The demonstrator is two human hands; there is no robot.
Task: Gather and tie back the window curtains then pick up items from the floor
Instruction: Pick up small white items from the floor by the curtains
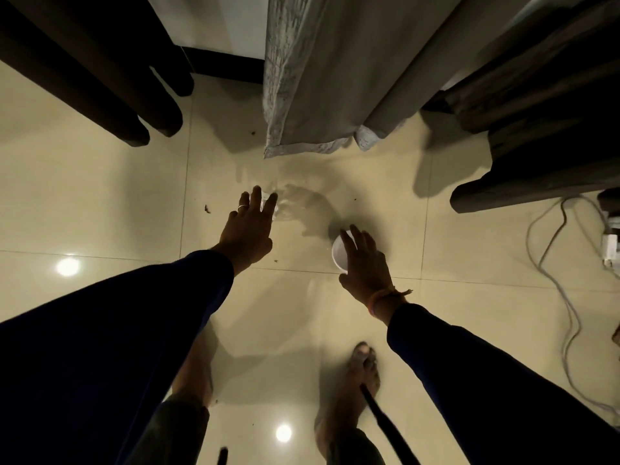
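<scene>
the curtain hangs ahead in the middle, its hem just above the floor. chair legs stand to its left, a piece of furniture to its right. the left hand reaches over what may be a crumpled wrapper; the right hand lies on a cup. cables trail at the far right. two feet stand nearest.

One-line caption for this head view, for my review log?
Left hand reaches for a clear item on the floor while right hand holds a white cup, below the curtain.
</scene>
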